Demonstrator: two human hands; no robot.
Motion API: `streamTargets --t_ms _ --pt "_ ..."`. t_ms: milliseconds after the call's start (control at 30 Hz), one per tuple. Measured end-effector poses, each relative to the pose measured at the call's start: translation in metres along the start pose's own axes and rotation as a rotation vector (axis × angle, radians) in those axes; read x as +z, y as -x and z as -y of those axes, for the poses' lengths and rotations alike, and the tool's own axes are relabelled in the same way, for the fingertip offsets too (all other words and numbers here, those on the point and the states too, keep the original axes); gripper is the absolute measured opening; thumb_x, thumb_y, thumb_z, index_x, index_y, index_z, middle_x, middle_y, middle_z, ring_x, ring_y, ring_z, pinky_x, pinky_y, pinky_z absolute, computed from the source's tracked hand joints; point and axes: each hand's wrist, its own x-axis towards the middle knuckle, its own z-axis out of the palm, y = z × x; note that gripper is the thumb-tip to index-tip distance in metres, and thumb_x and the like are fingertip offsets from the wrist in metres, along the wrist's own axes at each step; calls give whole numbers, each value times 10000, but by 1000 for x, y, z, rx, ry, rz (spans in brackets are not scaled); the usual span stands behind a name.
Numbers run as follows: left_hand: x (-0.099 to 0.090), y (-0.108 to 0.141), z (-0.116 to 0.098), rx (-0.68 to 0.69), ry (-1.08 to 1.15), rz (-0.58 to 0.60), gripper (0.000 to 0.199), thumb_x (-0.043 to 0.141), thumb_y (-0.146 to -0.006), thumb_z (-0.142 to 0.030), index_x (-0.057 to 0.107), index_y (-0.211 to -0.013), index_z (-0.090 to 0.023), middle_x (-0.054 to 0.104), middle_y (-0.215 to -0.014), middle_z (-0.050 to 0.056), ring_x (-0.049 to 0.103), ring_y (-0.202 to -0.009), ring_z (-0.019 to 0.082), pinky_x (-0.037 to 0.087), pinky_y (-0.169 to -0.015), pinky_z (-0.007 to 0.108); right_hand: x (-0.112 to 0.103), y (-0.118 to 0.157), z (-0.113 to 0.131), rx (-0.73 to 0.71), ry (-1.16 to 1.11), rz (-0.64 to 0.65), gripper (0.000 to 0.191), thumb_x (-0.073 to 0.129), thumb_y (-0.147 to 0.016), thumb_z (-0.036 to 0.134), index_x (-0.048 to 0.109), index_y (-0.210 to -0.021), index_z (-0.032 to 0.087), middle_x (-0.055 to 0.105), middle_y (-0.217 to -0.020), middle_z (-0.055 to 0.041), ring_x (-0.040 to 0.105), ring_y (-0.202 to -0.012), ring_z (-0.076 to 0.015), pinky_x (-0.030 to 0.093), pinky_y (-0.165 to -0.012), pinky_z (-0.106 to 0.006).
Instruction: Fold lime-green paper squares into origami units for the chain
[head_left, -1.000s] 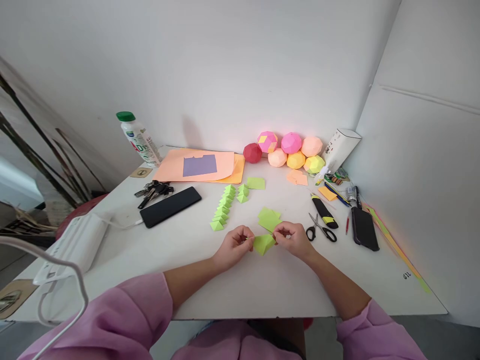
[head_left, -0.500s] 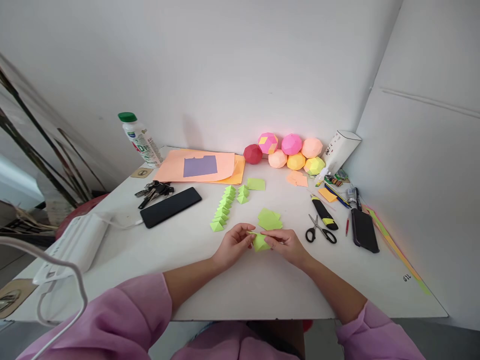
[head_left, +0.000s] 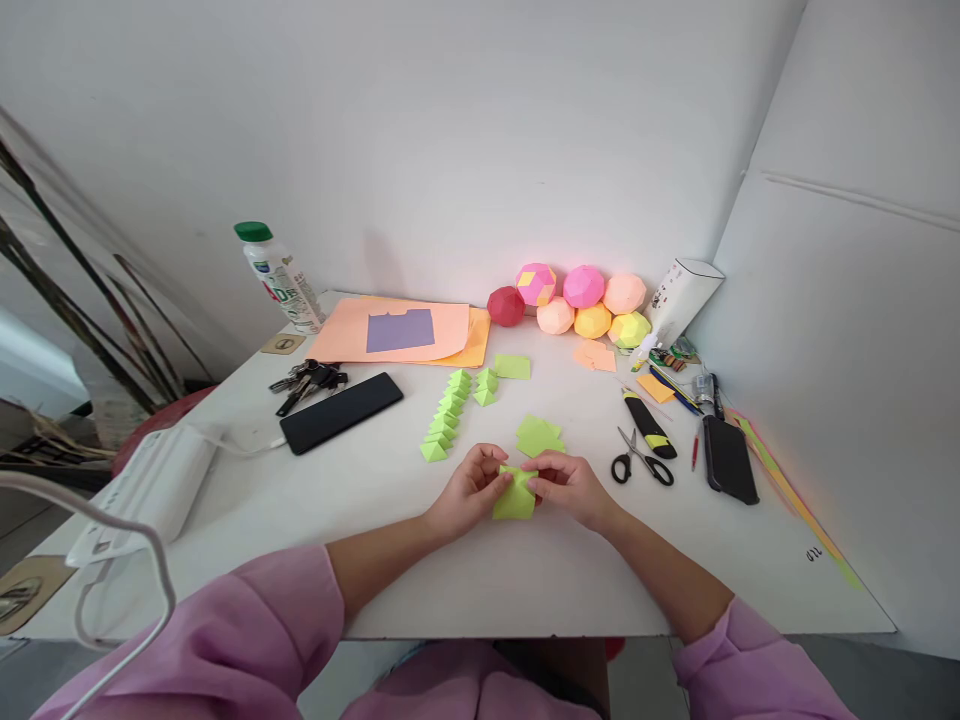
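Near the front middle of the table, my left hand (head_left: 472, 490) pinches the left side of a small green paper piece (head_left: 514, 500). The fingers of my right hand (head_left: 568, 485) grip the same piece at its upper right. The paper hangs down between both hands, its lower part flat. Just behind them lie loose green paper pieces (head_left: 539, 436). A long row of folded green pieces (head_left: 448, 414) stands to the left, with a shorter row (head_left: 486, 386) beside it. One green sheet (head_left: 513, 367) lies farther back.
Scissors (head_left: 634, 455), a cutter (head_left: 649, 424) and a phone (head_left: 730, 460) lie right. Paper balls (head_left: 583, 287) line the wall. Orange sheets (head_left: 341, 335), a bottle (head_left: 283, 285), keys (head_left: 309, 380), a black slab (head_left: 342, 413) and a white device (head_left: 154, 490) are left.
The green piece has turned between my fingers and now shows a flatter, squarer face reaching lower. Both hands still hold it in nearly the same place.
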Motion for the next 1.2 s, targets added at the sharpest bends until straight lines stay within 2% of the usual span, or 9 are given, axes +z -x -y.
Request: streamTargets --t_ms 133,300,433,633,1200 --pt "-2 -1 3 11 -55 15 243 594 -781 -387 481 -867 -189 555 -727 -12 564 -645 109 449 -597 246 0 0 -1 -74 48 -36 245 700 -676 344 695 -862 186 568 -802 -23 573 -645 -121 534 -603 -286" --pt "-2 -1 1 -11 -42 79 318 667 -728 -335 535 -972 -180 578 -796 16 584 -741 138 474 -687 290 -3 0 -5 -155 131 -41 204 671 -722 319 694 -883 196 579 -810 -31 576 -629 -117 528 -600 -282" --pt "-1 -1 0 -34 -3 69 360 694 -701 -328 544 -993 -181 594 -868 36 597 -796 158 486 -708 304 -5 1 -6 -210 253 -56 195 650 -748 309 693 -904 200 596 -810 -41 573 -610 -120 513 -592 -288" --pt "0 -2 -1 -41 18 65 342 698 -698 -311 563 -987 -189 594 -848 20 585 -759 134 483 -680 273 -4 0 -4 -343 418 -95 156 644 -756 278 708 -873 196 636 -803 -61 570 -650 -140 491 -581 -278" --pt "-3 -2 1 -27 -11 69 328 696 -703 -310 576 -973 -170 595 -807 13 573 -723 121 463 -649 249 0 0 -4 -381 413 -110 117 650 -742 235 707 -828 182 642 -748 -53 568 -611 -125 494 -543 -248"
